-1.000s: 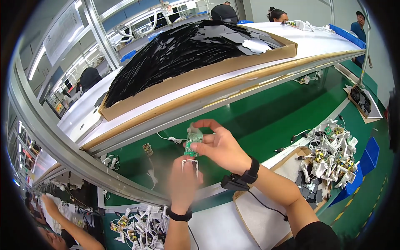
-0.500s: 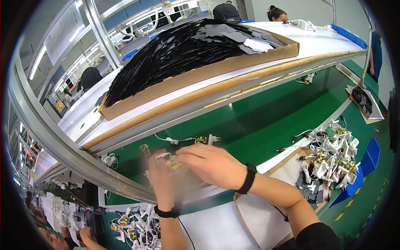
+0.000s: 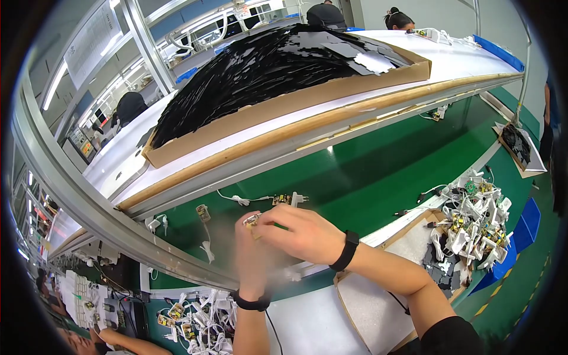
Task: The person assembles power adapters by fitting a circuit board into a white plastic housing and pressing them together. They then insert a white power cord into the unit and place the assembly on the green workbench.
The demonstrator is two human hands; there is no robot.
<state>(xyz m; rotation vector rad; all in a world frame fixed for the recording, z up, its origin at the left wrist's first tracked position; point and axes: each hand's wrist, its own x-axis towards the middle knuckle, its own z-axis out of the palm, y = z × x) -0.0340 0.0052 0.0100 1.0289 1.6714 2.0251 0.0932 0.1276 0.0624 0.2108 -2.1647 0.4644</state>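
Left hand (image 3: 251, 254), blurred, curled round small adapter (image 3: 252, 219) above green desk (image 3: 367, 160); right hand (image 3: 307, 236) bent its fingers against it — grip unclear. Open room ran rightward, under white shelf's (image 3: 461, 56) wooden edge (image 3: 355, 109) — grey wall (image 3: 497, 32) behind.

The small part (image 3: 252, 219) at the centre of the frame shows white and silver. Solid green covers the tabletop (image 3: 367, 177) beyond it, where a circuit board (image 3: 283, 199) mixes yellow and black. Both wristbands (image 3: 347, 251) are plain black, as is the sleeve (image 3: 452, 338) at lower right. Upper centre, glossy black sheets (image 3: 231, 94) with grey, silvery patches sit in a brown cardboard tray (image 3: 296, 105). At right, the adapter heap (image 3: 467, 228) is mostly white, flecked with yellow, black and green; the bin (image 3: 525, 228) beside it is blue.
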